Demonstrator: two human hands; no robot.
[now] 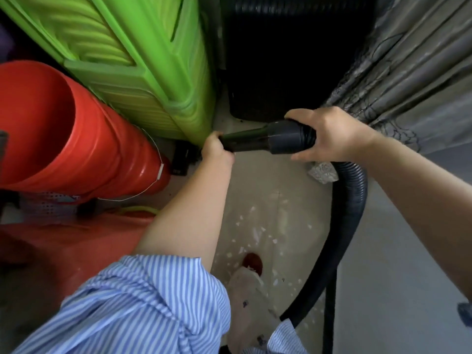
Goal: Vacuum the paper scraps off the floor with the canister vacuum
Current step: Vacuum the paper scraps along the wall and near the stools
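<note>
Two hands grip the black plastic vacuum nozzle (258,138): left hand (215,152) at the tip, right hand (329,135) at the collar. It is hemmed in by a green plastic drawer cabinet (143,72) and a red plastic bucket (76,134). White paper scraps (258,233) are scattered on the floor behind it.

Striped shirt, bare forearms

The left sleeve (143,302) is blue-and-white pinstriped cotton, pushed up above the elbow; a matching striped hem (283,338) shows below.

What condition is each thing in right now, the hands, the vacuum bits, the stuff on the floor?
Left hand: grips the black nozzle tube.
Right hand: grips the hose cuff.
Nozzle tube: held off the floor, pointing left.
Hose: attached, curving down to the floor.
Paper scraps: scattered on the floor, not yet vacuumed.
Orange bucket: lying tilted.
</note>
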